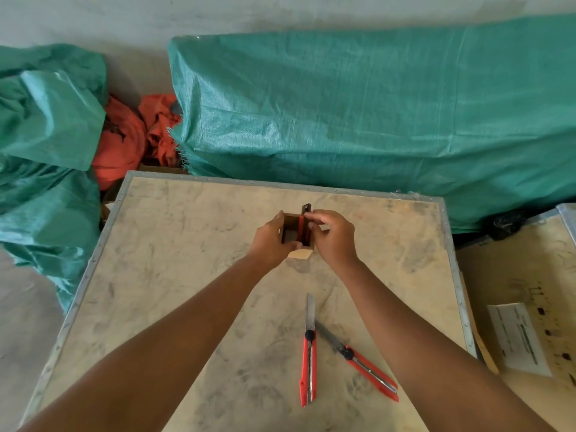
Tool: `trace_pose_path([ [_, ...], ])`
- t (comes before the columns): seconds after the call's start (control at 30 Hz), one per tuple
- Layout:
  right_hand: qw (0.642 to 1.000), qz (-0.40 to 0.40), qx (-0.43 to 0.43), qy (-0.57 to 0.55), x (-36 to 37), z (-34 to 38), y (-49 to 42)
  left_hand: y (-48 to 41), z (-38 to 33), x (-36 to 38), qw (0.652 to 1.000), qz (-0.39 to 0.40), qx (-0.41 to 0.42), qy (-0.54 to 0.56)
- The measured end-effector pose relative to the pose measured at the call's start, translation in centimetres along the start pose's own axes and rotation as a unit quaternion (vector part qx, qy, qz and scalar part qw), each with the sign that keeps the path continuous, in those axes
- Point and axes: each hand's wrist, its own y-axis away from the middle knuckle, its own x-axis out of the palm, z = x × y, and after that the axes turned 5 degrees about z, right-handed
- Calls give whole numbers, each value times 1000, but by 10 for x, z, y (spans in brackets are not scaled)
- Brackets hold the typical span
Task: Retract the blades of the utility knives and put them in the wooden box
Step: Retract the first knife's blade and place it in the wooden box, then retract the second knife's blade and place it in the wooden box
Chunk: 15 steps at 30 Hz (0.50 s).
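A small wooden box [300, 253] stands in the far middle of the board. My left hand [270, 243] grips its left side. A red utility knife [303, 224] stands upright inside the box, its dark end sticking out above the rim, and my right hand [333, 236] holds it by the top with thumb and fingers. Two more red utility knives lie near me on the board with their blades out: one [308, 357] points away from me, the other [361, 363] lies slanted to its right, blade tip near the first knife.
The work surface is a dusty plywood board [187, 291] with a metal edge. Green tarp-covered bundles [343, 104] and orange cloth [124, 141] lie beyond it. A second board with a paper label [517, 336] sits at the right.
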Motion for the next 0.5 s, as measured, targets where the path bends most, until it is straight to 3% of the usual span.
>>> trace_pose_path([
  [0.27,999,14,39,-29,-26,-5,67,57,-3,4,997,-55,28,56],
  [0.5,983,120,122,-69,-44,-7,139,127,26,40,996,-75,12,52],
])
